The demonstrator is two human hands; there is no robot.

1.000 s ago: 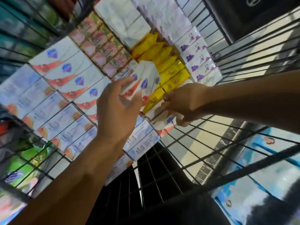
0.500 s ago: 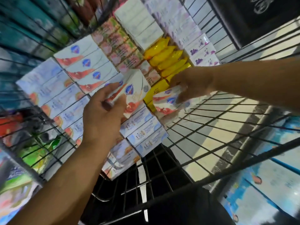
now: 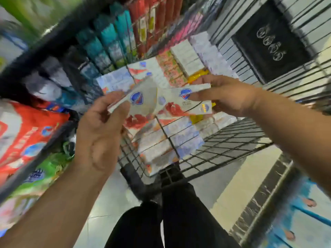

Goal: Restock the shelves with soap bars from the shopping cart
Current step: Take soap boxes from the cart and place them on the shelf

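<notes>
The left hand (image 3: 102,133) pinches the left end of one soap box (image 3: 141,102), thumb on its front and fingers curled behind it. The right hand (image 3: 231,97) grips a second soap box (image 3: 188,102) by its right end, thumb across the printed face and fingers behind. Both boxes are white with a blue badge and a red swirl. They are held up over the cart (image 3: 232,140), and their inner ends overlap, the left one tilted and lying in front. Under them a stack (image 3: 170,142) of the same boxes lies in rows on the cart's wire bottom, with yellow packs (image 3: 197,76) and more pale boxes just beyond, near the right hand. A black sign (image 3: 268,42) with white symbols hangs on the cart's far wall. To the left, a dark shelf (image 3: 44,43) edge runs slantwise. Below it sit a red bag (image 3: 26,126) and a green bag (image 3: 43,169), both smeared by motion blur. Teal packs (image 3: 107,38) stand further up behind wire; whether they are in the cart or on the shelf cannot be told. Dark trousers (image 3: 170,221) and pale floor (image 3: 111,194) show at the bottom.
</notes>
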